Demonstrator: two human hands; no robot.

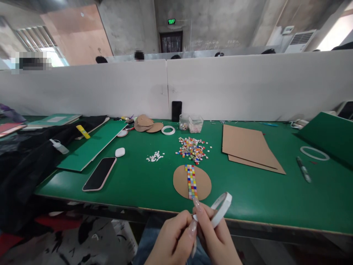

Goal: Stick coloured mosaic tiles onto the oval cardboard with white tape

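Note:
My right hand [211, 224] grips a roll of white double-sided tape [223, 209], its ring standing up above the fingers at the table's front edge. Beside it, my left hand [176, 235] is closed, thumb and forefinger pinching what looks like the tape's loose end [195, 217]. The fingertips of both hands nearly meet, and part of the tape is hidden between them. Just beyond lies a cardboard oval [179, 182] with a band of coloured mosaic tiles [191, 182] running down its middle. Behind that is a heap of loose mosaic tiles [193, 149].
White scraps [155, 156] lie left of the tile heap. A phone [99, 174] and white earbud case [120, 152] are further left. Cardboard sheets [245, 147] and a pen [303, 170] lie right. Plastic tubs [195, 124], another tape roll [168, 130] and cardboard discs [143, 123] stand near the partition [220, 88].

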